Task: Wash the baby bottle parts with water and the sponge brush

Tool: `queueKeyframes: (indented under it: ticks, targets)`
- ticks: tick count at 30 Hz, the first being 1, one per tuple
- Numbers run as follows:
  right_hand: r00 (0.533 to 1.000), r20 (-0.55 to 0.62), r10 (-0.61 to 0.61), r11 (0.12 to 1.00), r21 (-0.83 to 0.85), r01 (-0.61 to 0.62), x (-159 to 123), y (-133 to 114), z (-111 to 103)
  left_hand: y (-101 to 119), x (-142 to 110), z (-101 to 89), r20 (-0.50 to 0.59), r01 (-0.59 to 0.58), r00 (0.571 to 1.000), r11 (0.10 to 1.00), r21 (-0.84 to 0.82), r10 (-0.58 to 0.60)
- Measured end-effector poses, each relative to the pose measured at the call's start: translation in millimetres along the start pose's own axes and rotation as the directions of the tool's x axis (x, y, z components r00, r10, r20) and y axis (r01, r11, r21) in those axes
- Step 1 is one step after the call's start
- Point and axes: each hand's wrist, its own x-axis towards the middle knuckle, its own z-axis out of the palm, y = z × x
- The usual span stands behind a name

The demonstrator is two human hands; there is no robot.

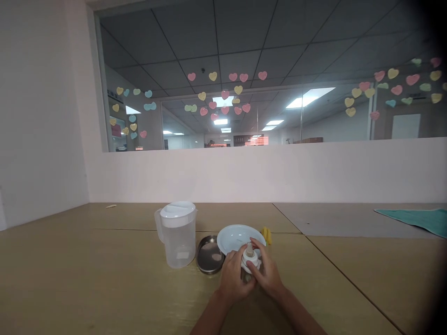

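Left hand (232, 275): curled round the near left side of the bottle, gripping it, thumb towards me.
Right hand (268, 271): closed on the bottle's other side, thumb on the near side of its white collar, a finger up beside the teat.
Bottle (248, 259): between my two hands, in front of the bowl, its translucent teat (250, 249) pointing up; my fingers hide most of the lower part.
Bowl (237, 231): pale and wide, just beyond my hands — I cannot tell whether my fingers touch its rim.
Metal dish (210, 257): shallow, rounded, left of the bowl and right beside it.
Pitcher (179, 244): upright left of the dish, white lid on, handle to the left.
Yellow thing (267, 235): behind my right hand, by the bowl's right rim — too small to name.
Table (122, 279): brownish, with dark seams, under everything.
Green cloth (421, 220): flat at the far right, well apart from my hands.
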Motion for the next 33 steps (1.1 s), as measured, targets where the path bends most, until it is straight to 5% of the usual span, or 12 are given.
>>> queueKeyframes:
  ticks: [11,17,24,33]
  targets:
    - [0.986,-0.114,0.122,0.990,0.079,-0.114,2,11,-6,-5,0,1.6,-0.010,0.003,1.000,1.000,0.030,-0.003]
    - [1.000,0.023,0.014,1.000,-0.005,-0.014,1,-2,0,-5,0,3.5,0.006,0.004,1.000,1.000,0.022,-0.004]
    - [0.991,-0.100,-0.087,0.991,-0.114,0.076,-1,-3,6,-6,0,3.9,0.027,-0.011,1.000,1.000,0.012,0.011]
    - [0.992,-0.081,0.096,0.991,0.102,-0.088,0,-1,-5,0,2,0.0,0.022,0.010,1.000,1.000,0.019,-0.010]
